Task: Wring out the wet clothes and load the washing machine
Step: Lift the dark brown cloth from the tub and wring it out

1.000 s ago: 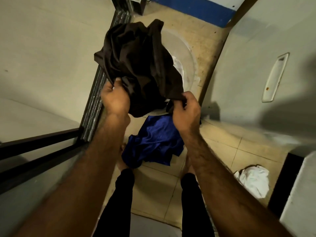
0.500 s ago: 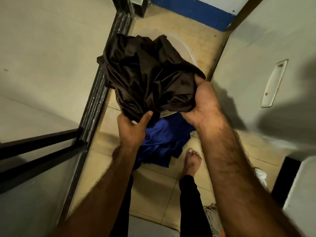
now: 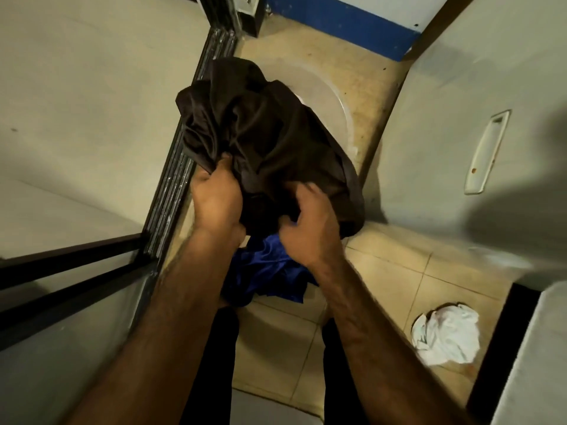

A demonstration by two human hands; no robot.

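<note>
Landmark: the pale round basin (image 3: 336, 101) stands on the tiled floor, and every place below is told from it.
Dark brown garment (image 3: 264, 133): it is bunched and heavily creased. You hold it up in the air over the basin, where it hides the basin's left and near parts. Only the far-right rim shows.
Your left hand (image 3: 216, 200): it is at the basin's near-left side. The fingers and thumb are clamped on the garment's lower left edge, with the thumb pressed up against the fabric.
Your right hand (image 3: 306, 230): it is at the basin's near side, just right of your left hand. Its fingers are curled into the garment's lower folds. The fingertips are blurred, but it reads as a grip.
Blue garment (image 3: 270, 271): it lies crumpled on the floor at the basin's near edge, below both your hands and partly hidden by your forearms.
White cloth (image 3: 446, 338): a crumpled heap on the tiles, well apart from the basin, nearer to you and off to the right.
Door track (image 3: 181, 167): a dark ribbed metal rail running along the basin's left side.
Wall recess (image 3: 487, 151): a pale oblong set in the wall, well to the right of the basin.
Blue band (image 3: 337, 23): it runs along the foot of the wall beyond the basin.
Your legs (image 3: 214, 348): in black trousers, they are on the basin's near side.
</note>
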